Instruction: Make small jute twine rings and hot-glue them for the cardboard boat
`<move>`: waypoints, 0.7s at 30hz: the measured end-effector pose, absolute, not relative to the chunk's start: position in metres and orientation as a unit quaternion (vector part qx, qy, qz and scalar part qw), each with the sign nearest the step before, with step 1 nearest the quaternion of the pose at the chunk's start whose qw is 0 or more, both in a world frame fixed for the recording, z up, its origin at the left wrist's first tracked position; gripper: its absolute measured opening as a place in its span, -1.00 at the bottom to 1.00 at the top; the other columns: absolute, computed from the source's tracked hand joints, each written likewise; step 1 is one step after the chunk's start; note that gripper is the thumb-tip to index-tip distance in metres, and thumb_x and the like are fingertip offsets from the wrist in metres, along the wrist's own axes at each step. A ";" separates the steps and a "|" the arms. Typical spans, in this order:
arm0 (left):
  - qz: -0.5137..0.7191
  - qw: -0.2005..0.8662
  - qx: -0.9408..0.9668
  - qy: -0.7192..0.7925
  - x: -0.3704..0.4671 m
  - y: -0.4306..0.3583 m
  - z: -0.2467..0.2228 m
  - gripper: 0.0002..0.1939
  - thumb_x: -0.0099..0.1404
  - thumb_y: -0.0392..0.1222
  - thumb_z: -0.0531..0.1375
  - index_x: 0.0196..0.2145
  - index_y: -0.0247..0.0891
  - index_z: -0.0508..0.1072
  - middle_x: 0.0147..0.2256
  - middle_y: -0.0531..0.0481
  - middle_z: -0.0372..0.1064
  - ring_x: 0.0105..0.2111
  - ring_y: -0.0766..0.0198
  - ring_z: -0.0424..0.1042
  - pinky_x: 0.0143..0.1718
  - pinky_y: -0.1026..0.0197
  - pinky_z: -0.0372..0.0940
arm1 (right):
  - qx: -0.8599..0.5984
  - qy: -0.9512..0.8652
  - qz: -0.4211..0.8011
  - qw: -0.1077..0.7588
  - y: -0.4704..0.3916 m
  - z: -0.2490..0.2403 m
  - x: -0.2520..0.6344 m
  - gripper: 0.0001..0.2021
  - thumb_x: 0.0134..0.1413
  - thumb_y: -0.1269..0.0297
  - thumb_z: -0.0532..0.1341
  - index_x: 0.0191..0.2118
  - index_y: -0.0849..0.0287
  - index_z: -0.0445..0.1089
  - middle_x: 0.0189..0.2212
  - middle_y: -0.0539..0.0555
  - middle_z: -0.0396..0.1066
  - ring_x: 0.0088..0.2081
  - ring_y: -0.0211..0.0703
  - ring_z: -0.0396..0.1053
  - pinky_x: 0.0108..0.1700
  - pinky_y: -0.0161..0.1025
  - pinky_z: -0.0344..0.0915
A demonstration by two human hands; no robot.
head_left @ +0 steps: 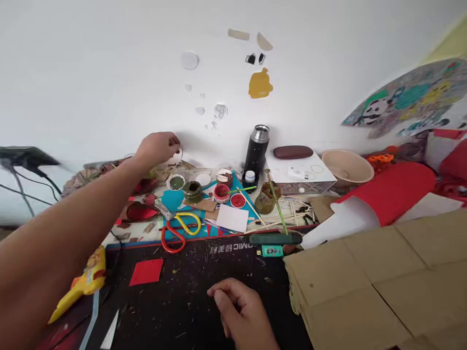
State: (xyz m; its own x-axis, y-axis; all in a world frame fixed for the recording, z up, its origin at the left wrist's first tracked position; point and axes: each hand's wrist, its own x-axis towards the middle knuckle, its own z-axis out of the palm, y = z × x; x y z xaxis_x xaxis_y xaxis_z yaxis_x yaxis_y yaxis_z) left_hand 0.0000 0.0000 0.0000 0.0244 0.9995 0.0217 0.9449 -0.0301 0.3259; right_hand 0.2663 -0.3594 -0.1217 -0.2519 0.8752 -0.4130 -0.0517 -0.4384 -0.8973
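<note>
My left hand (158, 147) reaches far back beside the wall, its fingers pinched around a small whitish piece (177, 154) whose kind I cannot make out. Below it stand a pot of green paint (176, 182) and a dark green jar (192, 192). Over the black mat (189, 311), my right hand (242, 311) is loosely curled, with nothing visible between its fingers. A red square (146, 272) lies on the mat to its left. Scissors (173, 238) with one red and one yellow handle lie at the mat's back edge.
A yellow glue gun (85, 282) and a white pointed strip (110, 330) lie left. Behind the mat are red paint (238, 201), a murky brush jar (266, 199) and a black flask (257, 150). Cardboard (365, 287) and a red roll (390, 187) fill the right.
</note>
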 end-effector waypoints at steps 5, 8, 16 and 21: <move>0.189 0.116 0.707 0.672 0.003 0.001 0.006 -0.89 0.43 -0.18 0.31 -0.13 -0.12 0.65 -0.15 -0.05 0.75 -0.17 0.00 0.71 -0.03 0.06 0.50 | -0.504 -0.426 0.668 0.344 -0.367 -0.130 0.262 -0.25 0.31 -0.49 0.23 -0.07 0.22 0.68 -0.62 -0.11 0.17 -0.61 -0.29 0.11 -0.52 -0.32 0.02; 0.224 0.119 0.704 0.664 0.005 -0.001 0.012 -0.92 0.30 -0.20 0.34 -0.23 -0.12 0.64 -0.21 -0.08 0.75 -0.16 -0.07 0.70 -0.05 0.03 0.48 | -0.516 -0.461 0.637 0.340 -0.371 -0.135 0.261 -0.40 0.38 -0.34 0.24 -0.07 0.15 0.71 -0.60 -0.06 0.27 -0.59 -0.26 0.18 -0.50 -0.30 0.07; 0.307 0.164 0.676 0.649 0.013 -0.005 0.028 -0.94 0.36 -0.22 0.33 -0.20 -0.19 0.61 -0.26 -0.05 0.74 -0.26 0.11 0.68 -0.12 0.08 0.51 | -0.522 -0.590 0.546 0.285 -0.369 -0.133 0.267 -0.68 0.40 0.00 0.26 -0.03 -0.03 0.74 -0.32 0.08 0.67 -0.29 0.00 0.59 -0.21 -0.20 0.31; 0.337 0.160 0.667 0.645 0.018 -0.005 0.039 -0.93 0.37 -0.31 0.38 -0.17 -0.27 0.62 -0.36 0.06 0.70 -0.34 0.27 0.58 -0.17 0.17 0.46 | -0.513 -0.606 0.542 0.274 -0.369 -0.137 0.269 -0.69 0.39 0.00 0.26 -0.01 -0.06 0.73 -0.30 0.08 0.70 -0.26 0.04 0.65 -0.18 -0.18 0.33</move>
